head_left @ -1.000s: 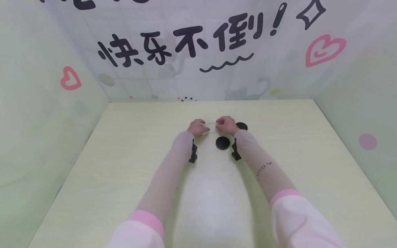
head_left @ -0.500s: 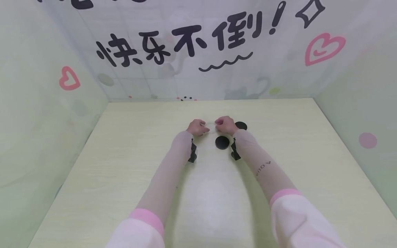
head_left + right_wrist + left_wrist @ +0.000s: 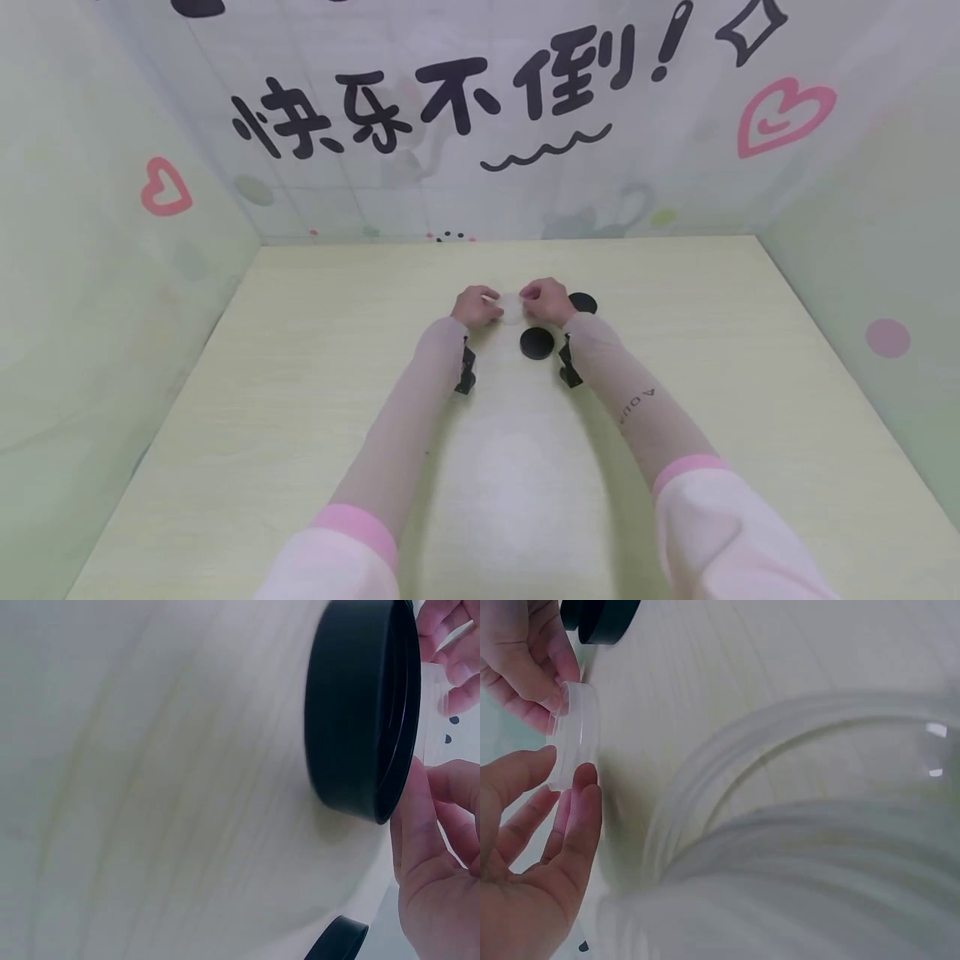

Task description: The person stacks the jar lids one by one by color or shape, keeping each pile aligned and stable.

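Observation:
Between both hands is a shallow, round, clear plastic jar (image 3: 512, 309), close over the table. My left hand (image 3: 475, 307) holds its left side; in the left wrist view, thumb and fingertips curl round the near edge of the jar (image 3: 583, 735). On the opposite side my right hand (image 3: 548, 302) pinches the rim. Just in front of the jar lies one round black lid (image 3: 537, 343), while a second black lid (image 3: 583, 303) lies beside the right wrist, partly covered by it. The right wrist view shows the nearer lid (image 3: 349, 712) large, overlapping the jar.
Blurred and very close in the left wrist view is another clear, ringed plastic container (image 3: 780, 900). The pale wooden table (image 3: 300, 375) ends at a printed back wall (image 3: 420, 200), with side walls to left and right.
Both hands stay in nearly the same place. The jar's round face shows whiter and fuller than before, and the left fingers have shifted slightly at its edge. The black lids have not moved.

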Motion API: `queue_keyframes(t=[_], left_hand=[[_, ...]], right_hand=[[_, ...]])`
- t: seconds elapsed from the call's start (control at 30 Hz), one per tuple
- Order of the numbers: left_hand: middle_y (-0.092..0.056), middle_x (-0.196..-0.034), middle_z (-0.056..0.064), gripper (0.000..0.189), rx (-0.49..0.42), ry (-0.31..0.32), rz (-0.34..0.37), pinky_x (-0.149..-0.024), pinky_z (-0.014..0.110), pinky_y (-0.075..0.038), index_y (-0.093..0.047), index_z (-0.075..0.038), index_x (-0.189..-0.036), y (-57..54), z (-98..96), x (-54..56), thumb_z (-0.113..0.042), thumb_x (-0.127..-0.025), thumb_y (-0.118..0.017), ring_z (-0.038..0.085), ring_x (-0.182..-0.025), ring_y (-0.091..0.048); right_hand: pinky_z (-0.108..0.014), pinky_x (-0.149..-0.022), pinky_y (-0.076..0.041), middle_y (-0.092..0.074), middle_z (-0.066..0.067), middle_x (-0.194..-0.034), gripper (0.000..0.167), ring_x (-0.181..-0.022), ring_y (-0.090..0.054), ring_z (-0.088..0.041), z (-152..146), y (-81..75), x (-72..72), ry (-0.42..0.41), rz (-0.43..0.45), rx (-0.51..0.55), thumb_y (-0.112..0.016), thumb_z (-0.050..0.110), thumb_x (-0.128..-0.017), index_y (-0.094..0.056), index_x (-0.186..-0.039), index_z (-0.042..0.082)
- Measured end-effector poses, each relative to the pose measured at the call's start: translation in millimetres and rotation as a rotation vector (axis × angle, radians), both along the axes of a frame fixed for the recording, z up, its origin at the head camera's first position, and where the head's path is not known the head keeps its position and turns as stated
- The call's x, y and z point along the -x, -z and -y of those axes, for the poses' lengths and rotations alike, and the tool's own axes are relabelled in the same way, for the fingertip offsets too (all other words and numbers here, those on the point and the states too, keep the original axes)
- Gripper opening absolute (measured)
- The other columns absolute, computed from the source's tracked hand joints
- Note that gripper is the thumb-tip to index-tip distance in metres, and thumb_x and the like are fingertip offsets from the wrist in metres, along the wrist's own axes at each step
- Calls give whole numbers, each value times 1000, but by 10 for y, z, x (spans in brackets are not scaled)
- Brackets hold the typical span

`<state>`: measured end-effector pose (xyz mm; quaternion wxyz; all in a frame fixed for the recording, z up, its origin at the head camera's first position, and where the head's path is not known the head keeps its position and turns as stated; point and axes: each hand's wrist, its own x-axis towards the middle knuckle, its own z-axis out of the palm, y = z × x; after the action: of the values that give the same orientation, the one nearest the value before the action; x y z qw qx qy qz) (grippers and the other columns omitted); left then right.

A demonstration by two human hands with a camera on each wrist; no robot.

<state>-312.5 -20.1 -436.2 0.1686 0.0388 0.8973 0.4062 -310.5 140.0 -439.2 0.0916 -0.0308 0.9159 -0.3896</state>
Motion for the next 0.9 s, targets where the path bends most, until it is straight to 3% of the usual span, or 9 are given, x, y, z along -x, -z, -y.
queue_keyframes(t=[0.3, 0.47, 0.77, 0.9], left_hand=[[-66, -87, 11, 27, -65, -25, -30, -59, 21, -47, -60, -6, -109, -118, 101, -9, -11, -82, -61, 17, -71, -62], [-64, -87, 12, 26, -95, -29, -43, -57, 22, -48, -59, -4, -108, -210, 168, -17, -9, -83, -59, 21, -73, -63], [-61, -92, 17, 27, -170, -39, -52, -72, 35, -50, -56, 0, -110, -376, 294, -104, -4, -84, -55, 30, -81, -62], [-60, -92, 18, 26, -192, -27, -61, -73, 35, -50, -56, 2, -110, -468, 372, -141, -3, -84, -55, 30, -81, -62]], right_hand=[[-28, -71, -50, -59, -18, -99, 23, -80, -61, -25, 43, -43, 5, 17, 9, 121, -52, 3, -84, -59, -105, -3], [-27, -69, -51, -58, -17, -100, 24, -82, -61, -25, 106, -119, -17, 27, 6, 174, -52, 3, -85, -58, -107, -3], [-24, -69, -51, -55, -19, -99, 26, -90, -56, -28, 229, -308, -82, 13, 0, 282, -53, -4, -82, -55, -108, -9], [-24, -68, -52, -56, -20, -96, 25, -91, -57, -32, 284, -380, -112, 13, 6, 327, -54, -5, -81, -55, -106, -11]])
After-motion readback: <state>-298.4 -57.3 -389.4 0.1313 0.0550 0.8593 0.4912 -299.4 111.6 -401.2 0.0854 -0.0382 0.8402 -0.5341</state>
